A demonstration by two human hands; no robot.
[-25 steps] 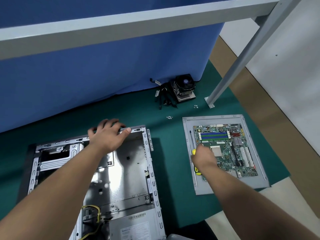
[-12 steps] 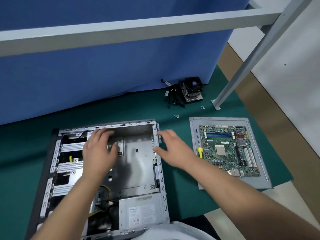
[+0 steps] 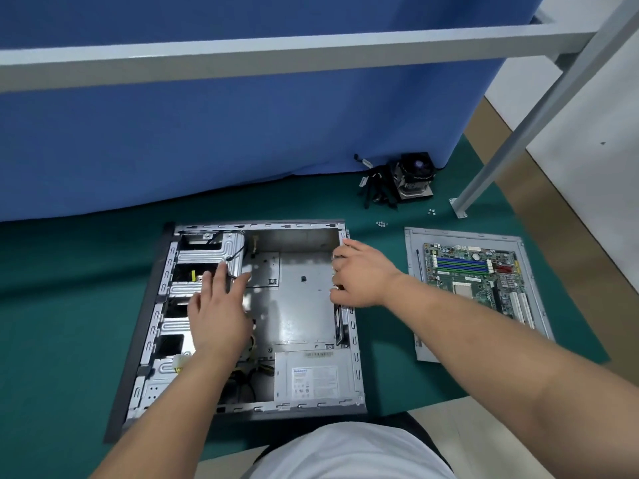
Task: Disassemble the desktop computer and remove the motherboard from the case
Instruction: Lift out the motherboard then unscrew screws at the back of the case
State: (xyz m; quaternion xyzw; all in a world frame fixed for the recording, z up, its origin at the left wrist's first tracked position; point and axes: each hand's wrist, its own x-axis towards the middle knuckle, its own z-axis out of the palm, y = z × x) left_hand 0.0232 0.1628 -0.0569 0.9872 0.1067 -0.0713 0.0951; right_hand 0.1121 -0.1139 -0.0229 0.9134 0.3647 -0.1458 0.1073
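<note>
Motherboard (image 3: 475, 274) lies removed on a grey panel (image 3: 413, 288) right of the open case (image 3: 256, 316), whose power-supply label (image 3: 314, 380) is illegible; left hand (image 3: 218, 312) spread flat inside, right hand (image 3: 363, 274) gripping the case's right rim.

The left hand (image 3: 218, 305) covers part of the drive bays and cables inside the case (image 3: 256, 316), and the right hand (image 3: 359, 274) hides a stretch of its right wall. The right forearm cuts across the near-left corner of the side panel (image 3: 466, 233) under the motherboard (image 3: 480, 274). The loose screws (image 3: 381, 223) near the bench's far edge are too small to count, and the power supply (image 3: 314, 375) label is unreadable.
</note>
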